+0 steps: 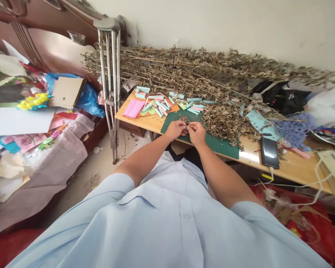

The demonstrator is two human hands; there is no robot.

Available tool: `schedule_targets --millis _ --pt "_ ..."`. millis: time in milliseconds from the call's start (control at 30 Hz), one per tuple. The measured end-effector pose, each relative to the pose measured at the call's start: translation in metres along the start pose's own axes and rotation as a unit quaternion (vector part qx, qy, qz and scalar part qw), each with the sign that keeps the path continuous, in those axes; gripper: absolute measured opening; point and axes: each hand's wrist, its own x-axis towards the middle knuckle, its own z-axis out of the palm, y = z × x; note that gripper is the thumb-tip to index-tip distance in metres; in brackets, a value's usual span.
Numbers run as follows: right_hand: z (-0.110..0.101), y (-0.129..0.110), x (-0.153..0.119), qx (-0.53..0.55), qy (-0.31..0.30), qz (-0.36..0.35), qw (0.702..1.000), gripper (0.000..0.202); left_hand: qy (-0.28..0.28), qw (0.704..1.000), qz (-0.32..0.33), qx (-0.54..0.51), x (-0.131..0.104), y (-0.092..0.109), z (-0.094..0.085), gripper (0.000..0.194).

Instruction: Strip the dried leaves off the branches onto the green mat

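Observation:
Both hands meet over the near edge of a green mat (pixel 223 147). My left hand (pixel 175 129) is closed, its fingers pinched on a small bit of dried leaves (pixel 184 119). My right hand (pixel 197 133) is closed too, its fingertips against the same bit from the other side. Fingers hide much of what lies between them. Right of the hands, a heap of crumpled dried leaves (pixel 223 123) covers part of the mat. Small pale blue and pink paper rolls (pixel 195 107) lie just beyond the mat, and more sit to the left beside a pink paper stack (pixel 134 108).
Long dried leafy stalks (pixel 184 67) stretch along the wall behind the wooden table (pixel 153 123). Crutches (pixel 108 74) stand at its left end. On the right lie a phone (pixel 269 152) with a white cable and a purple string bundle (pixel 294 128). A cluttered bed (pixel 58 156) is far left.

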Motion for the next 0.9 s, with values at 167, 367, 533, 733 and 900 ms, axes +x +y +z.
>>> schedule_targets --millis 167,367,533,733,900 --pt "0.002 -0.004 -0.001 0.007 -0.008 0.001 1.0 0.031 0.009 1.0 -0.013 -0.003 0.0 0.002 -0.001 0.005" --pt "0.002 -0.005 -0.003 -0.034 -0.009 -0.012 0.999 0.027 0.011 0.999 -0.03 -0.009 -0.005 0.005 -0.003 0.004" --pt "0.002 -0.008 -0.009 -0.034 -0.011 -0.015 0.999 0.02 0.002 0.999 -0.043 -0.011 -0.007 0.009 -0.006 0.005" --pt "-0.005 -0.014 -0.007 -0.004 -0.044 0.032 0.999 0.016 -0.065 0.994 -0.03 0.087 0.0 0.015 -0.012 0.009" --pt "-0.009 -0.006 0.007 0.083 -0.06 0.113 0.988 0.027 -0.065 0.997 -0.041 0.007 0.006 0.015 -0.016 0.004"
